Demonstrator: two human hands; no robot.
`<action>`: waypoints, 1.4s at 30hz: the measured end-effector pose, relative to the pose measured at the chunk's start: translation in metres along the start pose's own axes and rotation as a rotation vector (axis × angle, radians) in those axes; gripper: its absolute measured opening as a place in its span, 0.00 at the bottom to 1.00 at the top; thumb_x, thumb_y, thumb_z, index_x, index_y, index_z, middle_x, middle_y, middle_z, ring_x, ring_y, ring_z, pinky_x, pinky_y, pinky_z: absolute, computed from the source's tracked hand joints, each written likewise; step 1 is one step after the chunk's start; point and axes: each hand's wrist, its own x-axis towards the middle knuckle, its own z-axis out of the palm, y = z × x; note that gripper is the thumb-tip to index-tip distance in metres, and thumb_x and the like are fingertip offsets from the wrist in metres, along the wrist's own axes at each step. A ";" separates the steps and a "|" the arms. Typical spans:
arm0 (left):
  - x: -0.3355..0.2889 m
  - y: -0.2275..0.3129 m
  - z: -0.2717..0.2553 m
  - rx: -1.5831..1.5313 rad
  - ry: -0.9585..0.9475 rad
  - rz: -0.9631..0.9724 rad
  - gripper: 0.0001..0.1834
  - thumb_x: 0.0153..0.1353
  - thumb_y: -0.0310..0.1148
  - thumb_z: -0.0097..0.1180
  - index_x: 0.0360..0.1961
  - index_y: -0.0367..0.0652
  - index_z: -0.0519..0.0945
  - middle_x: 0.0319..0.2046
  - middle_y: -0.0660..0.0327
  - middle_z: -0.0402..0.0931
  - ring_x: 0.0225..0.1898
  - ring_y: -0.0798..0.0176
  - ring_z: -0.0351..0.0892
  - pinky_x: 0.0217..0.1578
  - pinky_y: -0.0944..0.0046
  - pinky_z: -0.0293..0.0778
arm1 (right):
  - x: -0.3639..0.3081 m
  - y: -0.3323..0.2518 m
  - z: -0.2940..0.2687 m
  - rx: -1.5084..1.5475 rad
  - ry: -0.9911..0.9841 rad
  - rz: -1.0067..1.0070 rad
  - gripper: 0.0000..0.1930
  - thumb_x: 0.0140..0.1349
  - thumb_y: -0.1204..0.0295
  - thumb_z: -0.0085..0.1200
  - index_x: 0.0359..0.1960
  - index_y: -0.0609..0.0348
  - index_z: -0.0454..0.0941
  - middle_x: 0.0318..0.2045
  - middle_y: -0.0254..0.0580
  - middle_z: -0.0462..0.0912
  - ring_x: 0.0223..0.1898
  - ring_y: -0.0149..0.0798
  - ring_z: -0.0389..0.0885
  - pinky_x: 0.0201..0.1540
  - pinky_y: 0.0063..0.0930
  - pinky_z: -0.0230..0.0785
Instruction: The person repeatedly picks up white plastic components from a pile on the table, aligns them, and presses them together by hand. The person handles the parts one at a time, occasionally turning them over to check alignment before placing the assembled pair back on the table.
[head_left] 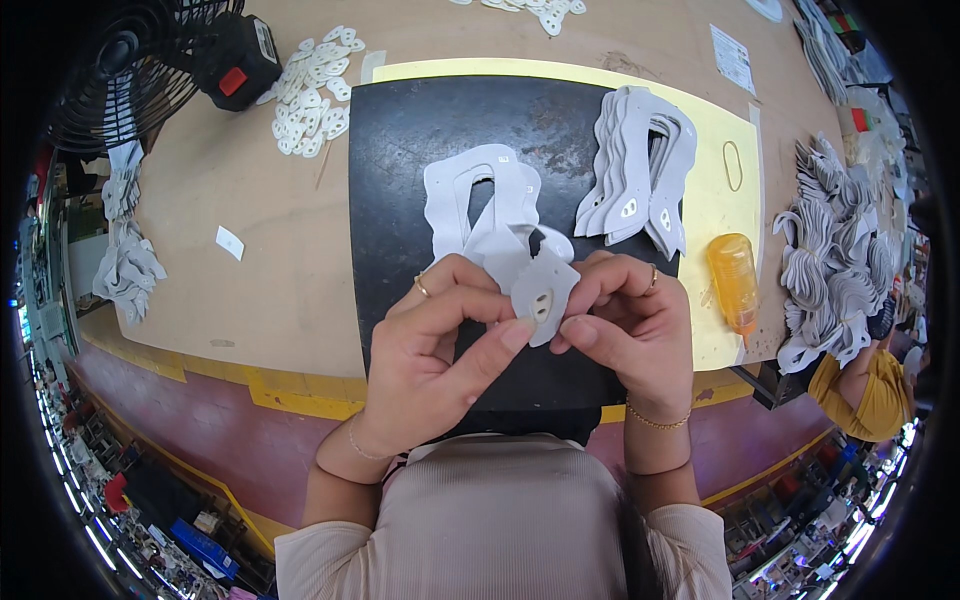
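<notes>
My left hand [435, 345] and my right hand [638, 330] pinch the two sides of a tip of a grey shoe-upper piece [552, 272], raised above the black mat. A small off-white oval patch [541, 306] with two dark holes lies against that tip, close to my left thumb. The rest of the held piece curls up behind my fingers. Just beyond it, another grey U-shaped shoe-upper piece [518, 170] rests flat on the mat, partly covered. Farther right stands a layered stack of similar pieces [622, 150], with holed patches on its near tips.
Under the work is a black mat [395, 130] on yellow sheeting [715, 290]. An orange squeeze bottle [734, 280] and a rubber band [733, 166] lie right. Loose off-white patches [318, 95] and a fan [120, 70] are far left. Bundled grey pieces [830, 250] line the right edge.
</notes>
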 end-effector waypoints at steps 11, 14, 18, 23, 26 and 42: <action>-0.001 -0.001 0.000 0.093 0.016 0.036 0.03 0.55 0.21 0.60 0.32 0.35 0.80 0.30 0.61 0.72 0.32 0.69 0.71 0.36 0.71 0.66 | 0.001 0.001 0.004 0.018 -0.012 -0.002 0.04 0.55 0.82 0.58 0.31 0.64 0.75 0.28 0.34 0.77 0.29 0.25 0.77 0.34 0.18 0.68; 0.000 -0.001 0.002 0.067 0.013 0.019 0.03 0.55 0.21 0.60 0.32 0.35 0.80 0.29 0.61 0.72 0.32 0.69 0.71 0.36 0.71 0.66 | 0.001 0.001 0.004 0.041 -0.005 0.001 0.04 0.56 0.82 0.58 0.31 0.64 0.75 0.28 0.35 0.77 0.29 0.26 0.77 0.34 0.18 0.68; 0.000 -0.001 0.001 0.091 0.004 0.036 0.03 0.55 0.21 0.60 0.32 0.35 0.80 0.30 0.61 0.72 0.32 0.69 0.70 0.35 0.71 0.66 | 0.000 0.003 0.005 0.060 0.017 -0.005 0.05 0.55 0.82 0.58 0.32 0.64 0.75 0.29 0.36 0.76 0.29 0.26 0.76 0.35 0.18 0.68; -0.001 0.000 0.003 0.080 0.008 0.039 0.03 0.55 0.22 0.60 0.32 0.35 0.80 0.30 0.61 0.71 0.32 0.69 0.70 0.35 0.71 0.66 | -0.001 0.005 0.008 0.044 0.036 -0.060 0.06 0.55 0.83 0.59 0.32 0.64 0.74 0.30 0.36 0.75 0.30 0.26 0.75 0.35 0.19 0.68; -0.002 -0.002 0.003 0.077 0.016 0.076 0.04 0.55 0.21 0.60 0.33 0.35 0.80 0.30 0.61 0.71 0.32 0.68 0.70 0.34 0.71 0.66 | -0.001 0.009 0.008 0.020 0.036 -0.107 0.07 0.54 0.83 0.59 0.31 0.64 0.74 0.30 0.36 0.75 0.32 0.26 0.74 0.37 0.19 0.66; -0.002 -0.003 0.000 0.070 -0.002 0.109 0.05 0.55 0.21 0.60 0.34 0.36 0.80 0.31 0.61 0.71 0.32 0.68 0.71 0.36 0.71 0.67 | -0.005 0.000 0.003 -0.031 0.034 -0.055 0.08 0.51 0.84 0.61 0.34 0.66 0.80 0.29 0.37 0.79 0.32 0.26 0.75 0.37 0.20 0.66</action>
